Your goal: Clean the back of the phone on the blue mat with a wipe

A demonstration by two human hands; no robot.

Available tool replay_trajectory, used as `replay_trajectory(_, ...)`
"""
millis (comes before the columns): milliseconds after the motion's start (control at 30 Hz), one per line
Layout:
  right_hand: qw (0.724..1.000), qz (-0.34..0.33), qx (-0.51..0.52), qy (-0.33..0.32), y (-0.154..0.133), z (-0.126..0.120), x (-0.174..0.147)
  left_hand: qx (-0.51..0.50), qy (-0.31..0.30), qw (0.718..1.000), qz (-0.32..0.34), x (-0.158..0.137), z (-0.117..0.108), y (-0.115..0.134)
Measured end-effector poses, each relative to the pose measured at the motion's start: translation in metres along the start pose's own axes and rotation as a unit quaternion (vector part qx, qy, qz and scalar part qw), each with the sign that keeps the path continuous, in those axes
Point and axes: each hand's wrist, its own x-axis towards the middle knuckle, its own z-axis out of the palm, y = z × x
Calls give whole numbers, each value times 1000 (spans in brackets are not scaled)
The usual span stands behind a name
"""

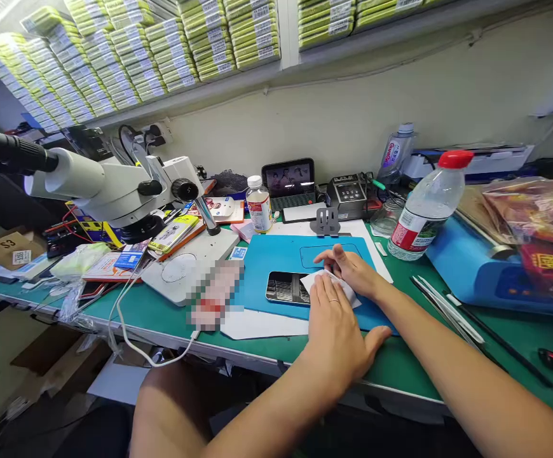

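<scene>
A smartphone [283, 287] with a dark, reflective screen lies flat on a blue mat [262, 254]. Over its right part is a white wipe [353, 298], which looks like thin cloth or paper. My left hand [336, 324] lies on the wipe with its fingers stretched out together and flat, the thumb out to the side; a ring is on one finger. Just behind it, my right hand [355, 270] rests at the wipe's far edge, thumb raised and fingers loosely apart. The phone's right end is hidden under the wipe and hands.
A microscope [109, 187] stands at left on its pale base [176, 280]. Behind the mat are a white-capped bottle [258, 207], a small screen [288, 178] and a dark control box [348, 194]. A red-capped bottle [424, 210] and a blue machine [467, 267] stand right. A white cable [131, 331] hangs over the edge.
</scene>
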Motion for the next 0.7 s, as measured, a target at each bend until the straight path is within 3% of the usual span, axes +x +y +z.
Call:
replay_trajectory(133, 1000, -11, 10, 11, 4, 2, 1, 4, 13, 999, 31, -30, 1, -18)
replay_trajectory(333, 1000, -12, 19, 21, 4, 2, 0, 3, -12, 1000, 8, -58, -3, -73)
replay_trajectory(500, 1000, 5, 14, 11, 3, 1, 0, 10, -31, 998, -55, -53, -5, -112)
replay_trajectory(700, 999, 11, -38, -16, 0, 1, 1, 3, -23, 998, -55, -24, -6, -119)
